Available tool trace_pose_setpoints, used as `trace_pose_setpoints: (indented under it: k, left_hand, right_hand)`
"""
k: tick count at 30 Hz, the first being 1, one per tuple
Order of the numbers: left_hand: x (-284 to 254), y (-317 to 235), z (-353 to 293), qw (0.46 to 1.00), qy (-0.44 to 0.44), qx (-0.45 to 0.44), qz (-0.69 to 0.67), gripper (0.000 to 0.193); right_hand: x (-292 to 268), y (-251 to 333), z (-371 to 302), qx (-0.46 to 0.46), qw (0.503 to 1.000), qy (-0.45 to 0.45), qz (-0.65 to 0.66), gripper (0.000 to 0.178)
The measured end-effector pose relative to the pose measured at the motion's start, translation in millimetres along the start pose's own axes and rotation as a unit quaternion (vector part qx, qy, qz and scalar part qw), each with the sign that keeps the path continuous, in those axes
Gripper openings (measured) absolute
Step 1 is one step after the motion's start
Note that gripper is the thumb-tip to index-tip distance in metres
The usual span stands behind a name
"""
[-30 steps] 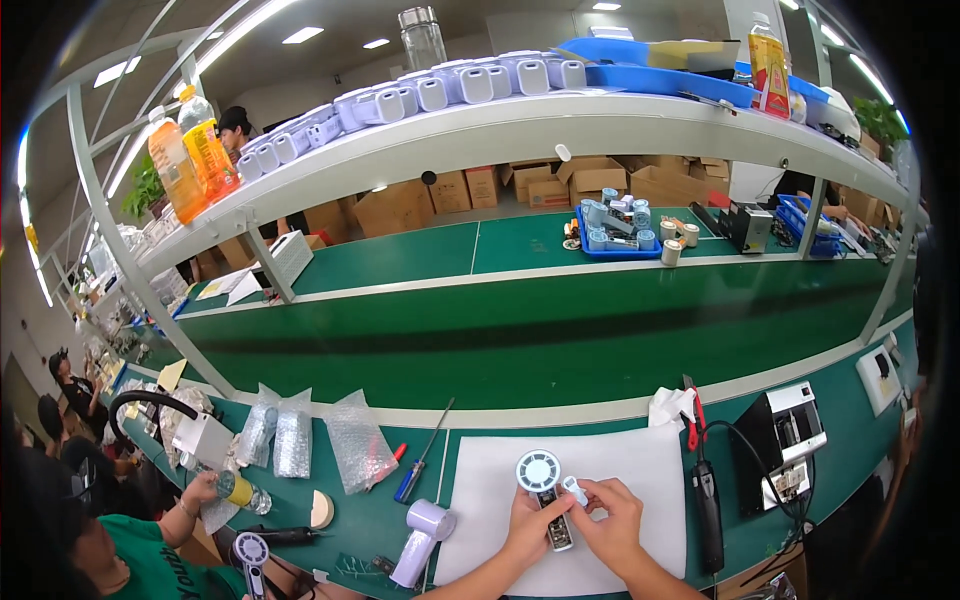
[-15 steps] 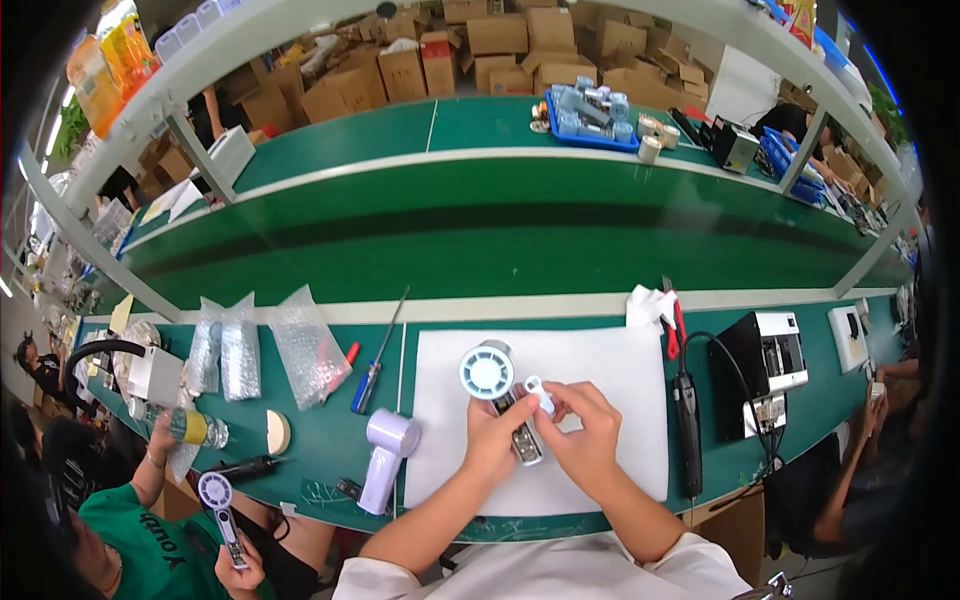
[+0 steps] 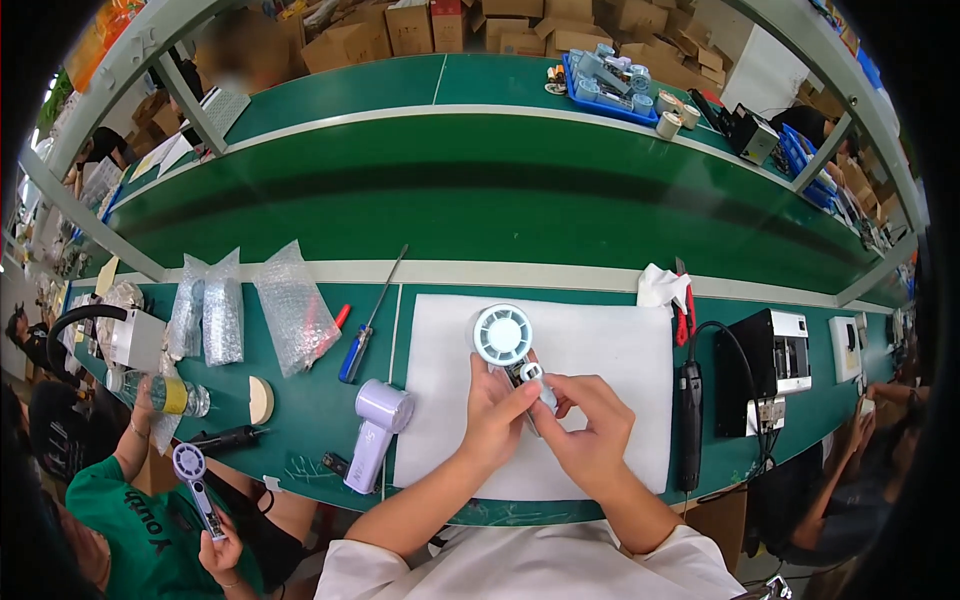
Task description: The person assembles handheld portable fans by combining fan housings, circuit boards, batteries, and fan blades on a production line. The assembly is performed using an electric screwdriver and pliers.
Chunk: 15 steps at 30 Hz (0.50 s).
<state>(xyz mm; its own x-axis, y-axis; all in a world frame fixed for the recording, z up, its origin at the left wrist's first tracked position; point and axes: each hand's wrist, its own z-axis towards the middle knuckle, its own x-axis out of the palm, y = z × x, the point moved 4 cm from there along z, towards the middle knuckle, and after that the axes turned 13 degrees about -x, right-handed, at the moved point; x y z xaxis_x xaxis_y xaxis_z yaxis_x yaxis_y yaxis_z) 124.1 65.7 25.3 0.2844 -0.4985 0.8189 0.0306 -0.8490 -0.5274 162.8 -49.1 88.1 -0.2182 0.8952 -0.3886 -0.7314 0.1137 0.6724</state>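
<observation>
My left hand (image 3: 490, 412) is closed around the handle of a white and pale-blue handheld fan (image 3: 502, 335). The fan's round grille faces up, and circuit parts show in the opened handle. Between the fingers of my right hand (image 3: 592, 425) is a small pale-blue and white plastic piece (image 3: 546, 393), held against the handle just below the fan head. My fingers partly hide this piece and the lower handle. Both hands are over a white foam mat (image 3: 625, 350). A lilac handheld fan (image 3: 377, 430) lies left of the mat.
Left are a blue-handled screwdriver (image 3: 356, 355), bubble-wrap bags (image 3: 290, 310) and a cream half-round piece (image 3: 261, 400). Right are a black electric screwdriver (image 3: 690, 425), red-handled pliers (image 3: 685, 320) and a black-and-silver device (image 3: 765, 370). At the left, a person in a green shirt (image 3: 130, 520) holds another fan.
My right hand has brought the small plastic piece from beside the fan onto its handle. The fan has turned slightly in my left hand. The whole view has shifted.
</observation>
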Motion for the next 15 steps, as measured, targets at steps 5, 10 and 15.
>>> trace_pose_setpoints:
  k: [5,10,15]
  left_hand:
    - [1.8,1.6,0.9,0.999,0.015,-0.003,0.040,0.061]
    - [1.8,0.4,2.1,0.998,0.006,0.016,0.055,0.059]
    - [2.4,2.4,1.0,0.998,0.008,0.016,0.060,0.056]
  right_hand:
    - [4.0,5.1,1.4,0.000,1.000,0.005,-0.007,0.034]
    - [3.6,1.5,-1.6,-0.010,1.000,0.012,-0.002,0.033]
    - [4.2,0.9,-2.1,-0.026,1.000,0.007,-0.011,0.033]
